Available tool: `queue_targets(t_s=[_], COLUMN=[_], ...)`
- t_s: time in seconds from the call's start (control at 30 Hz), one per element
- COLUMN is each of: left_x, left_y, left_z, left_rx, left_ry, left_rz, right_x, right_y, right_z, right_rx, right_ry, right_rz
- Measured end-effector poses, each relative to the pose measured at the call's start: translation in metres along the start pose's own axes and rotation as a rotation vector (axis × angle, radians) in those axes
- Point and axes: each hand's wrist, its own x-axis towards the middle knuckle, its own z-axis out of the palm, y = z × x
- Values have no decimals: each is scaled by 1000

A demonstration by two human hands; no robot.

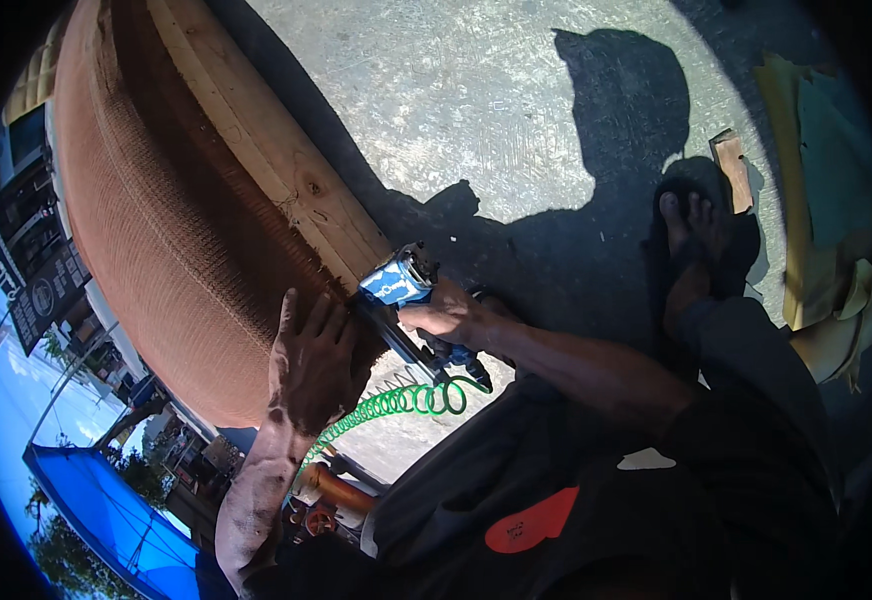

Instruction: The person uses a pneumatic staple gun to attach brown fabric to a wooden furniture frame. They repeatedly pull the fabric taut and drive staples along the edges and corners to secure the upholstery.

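The left hand (316, 370) lies spread, grasping nothing, on the brown woven fabric cover (186, 240), which looks soft and best tugged by its edge along the stiff, pale wooden rail (286, 165). The right hand (451, 315) wraps the blue-and-silver metal staple gun (396, 282) beside that edge; it looks hefty, best held by its handle, clear of the coiled green hose (396, 402). Near the hose is 1 orange-brown cylinder (341, 490), contents hidden.

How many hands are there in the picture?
2. The left hand is spread on the brown fabric; the right hand is wrapped around the blue tool. Neither is fully hidden.
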Motion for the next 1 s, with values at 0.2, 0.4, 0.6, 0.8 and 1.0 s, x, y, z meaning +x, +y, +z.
queue_targets(t_s=[0.2,0.4,0.6,0.8,1.0], left_x=[-8,-5,-20,-60,-66], left_y=[8,4,20,86,109], left_z=[-6,0,1,62,108], left_rx=[-26,-45,-8,32,132], left_ry=[-17,60,101,217,151], left_rz=[-40,-31,-124,-363,-490], right_x=[19,10,2,-37,-47], right_y=[5,-46,-40,-28,-12], right_z=[3,-9,-13,-25,-17], right_rx=[-343,-103,240,464,348], right_ry=[-101,-105,-164,-138,-223], right_rz=[-113,8,79,327,252])
